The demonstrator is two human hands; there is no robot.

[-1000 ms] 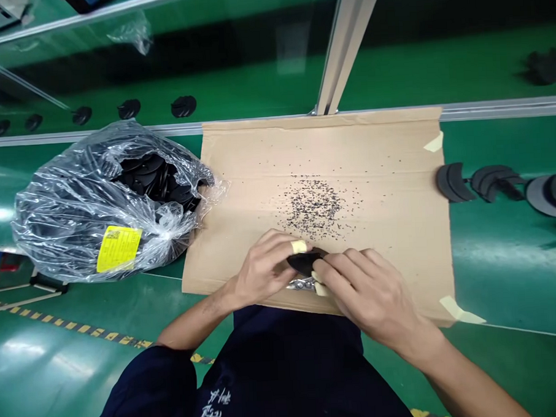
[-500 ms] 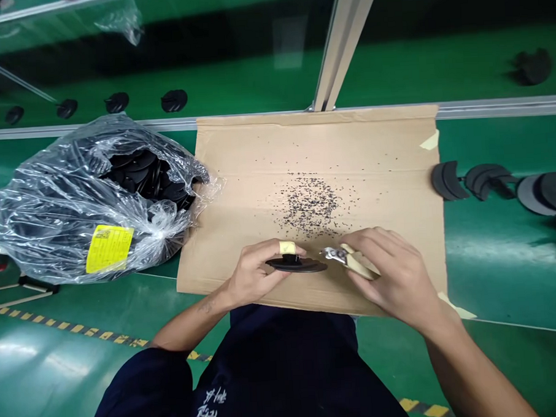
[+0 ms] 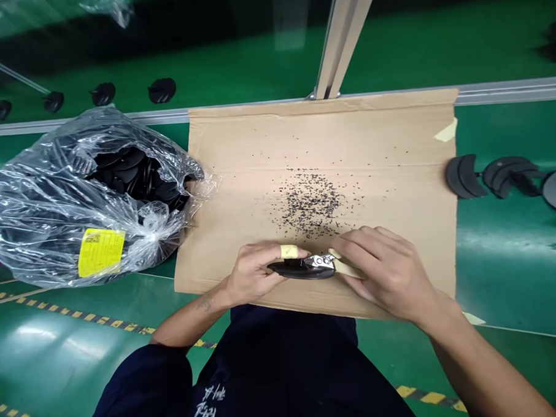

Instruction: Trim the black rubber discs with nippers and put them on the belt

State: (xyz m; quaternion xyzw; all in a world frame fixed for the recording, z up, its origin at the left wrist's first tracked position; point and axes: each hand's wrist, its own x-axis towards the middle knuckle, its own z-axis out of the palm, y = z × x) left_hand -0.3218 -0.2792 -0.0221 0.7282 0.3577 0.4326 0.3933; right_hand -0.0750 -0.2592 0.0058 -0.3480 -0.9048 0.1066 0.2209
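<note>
Over the cardboard at the counter's near edge, my left hand (image 3: 257,272) pinches a black disc (image 3: 301,269) between thumb and fingers, while my right hand (image 3: 384,268) closes around metal nippers (image 3: 323,260) against it.

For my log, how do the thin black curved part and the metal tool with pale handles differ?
The part is black; the tool has a shiny silver head. The left hand holds the part, the right hand the tool. Both are over the tan cardboard.
</note>
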